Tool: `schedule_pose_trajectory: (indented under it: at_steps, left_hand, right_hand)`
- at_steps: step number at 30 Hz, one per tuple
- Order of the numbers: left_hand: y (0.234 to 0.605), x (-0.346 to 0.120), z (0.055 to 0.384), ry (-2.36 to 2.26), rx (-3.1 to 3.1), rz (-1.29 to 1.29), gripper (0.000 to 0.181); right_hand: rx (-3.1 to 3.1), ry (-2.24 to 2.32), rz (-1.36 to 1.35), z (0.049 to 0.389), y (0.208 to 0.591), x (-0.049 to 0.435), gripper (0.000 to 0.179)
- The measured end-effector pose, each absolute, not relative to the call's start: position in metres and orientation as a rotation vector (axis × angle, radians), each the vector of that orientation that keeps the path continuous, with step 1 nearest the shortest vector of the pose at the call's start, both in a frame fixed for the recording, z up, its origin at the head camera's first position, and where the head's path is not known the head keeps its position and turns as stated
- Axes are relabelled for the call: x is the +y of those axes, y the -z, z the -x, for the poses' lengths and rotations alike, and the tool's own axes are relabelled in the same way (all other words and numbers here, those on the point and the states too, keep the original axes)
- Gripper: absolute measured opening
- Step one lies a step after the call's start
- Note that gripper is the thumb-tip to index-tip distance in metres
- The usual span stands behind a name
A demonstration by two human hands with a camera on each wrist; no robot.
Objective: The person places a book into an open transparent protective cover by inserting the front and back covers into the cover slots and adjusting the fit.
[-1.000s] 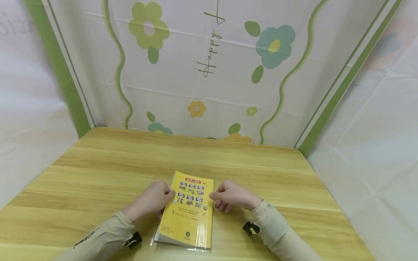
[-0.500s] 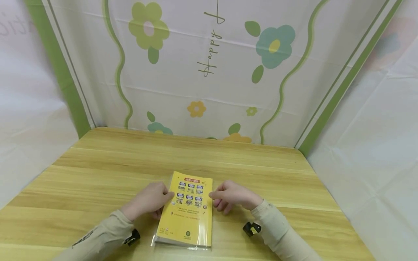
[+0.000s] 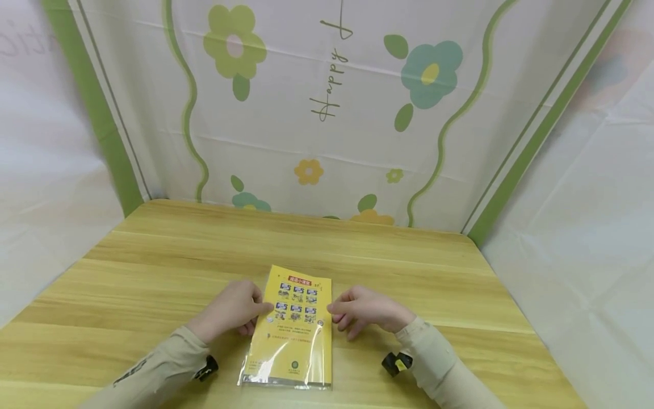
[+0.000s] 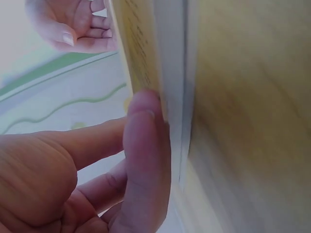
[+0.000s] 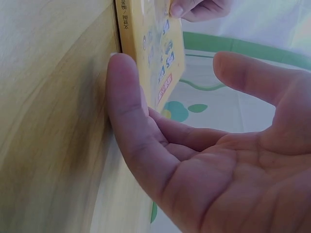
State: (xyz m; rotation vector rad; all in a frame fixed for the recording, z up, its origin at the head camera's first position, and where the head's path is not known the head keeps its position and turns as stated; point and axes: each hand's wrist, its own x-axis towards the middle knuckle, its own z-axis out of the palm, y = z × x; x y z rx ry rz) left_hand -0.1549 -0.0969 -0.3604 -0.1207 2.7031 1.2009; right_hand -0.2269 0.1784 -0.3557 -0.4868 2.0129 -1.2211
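A yellow book (image 3: 291, 352) with small pictures and a red title label lies on the table, inside a glossy clear plastic sleeve (image 3: 245, 369) that shows past its lower and left edges. My left hand (image 3: 232, 307) pinches the book's left edge, thumb on top and fingers beneath. On the opposite side my right hand (image 3: 370, 309) is at the book's right edge. In the right wrist view its thumb (image 5: 243, 73) stands away from the cover, and a finger (image 5: 124, 92) lies beside the printed spine (image 5: 125, 19). The book's underside is hidden.
The wood-grain table (image 3: 179, 244) stretches behind and to both sides of the book. A white cloth (image 3: 286, 113) with printed flowers hangs along its back edge, and pale cloth walls (image 3: 577, 227) stand at the sides. Black wrist devices (image 3: 395, 363) sit under the sleeves.
The book has shifted slightly left and away from me, and its lower end shows a grey strip within the sleeve. The right hand's fingers have loosened a little; the left hand has moved slightly.
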Motion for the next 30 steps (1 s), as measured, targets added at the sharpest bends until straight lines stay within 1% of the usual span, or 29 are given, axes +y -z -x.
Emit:
schedule_pose_trajectory:
  at_steps: [13, 25, 27, 30]
  left_hand:
    - [0.365, -0.1, 0.156, -1.246, 2.731, 0.111, 0.031]
    - [0.371, -0.103, 0.159, -1.3, 2.692, 0.101, 0.025]
    - [0.371, -0.103, 0.16, -1.285, 2.703, 0.111, 0.025]
    - [0.371, -0.102, 0.16, -1.23, 2.747, 0.113, 0.026]
  right_hand:
    - [1.996, 1.219, 0.503, 0.227, 0.353, 0.177, 0.031]
    - [2.05, 1.208, 0.53, 0.223, 0.353, 0.176, 0.026]
    - [2.013, 1.237, 0.533, 0.223, 0.353, 0.176, 0.027]
    - [1.862, 1.367, 0.469, 0.224, 0.355, 0.18, 0.027]
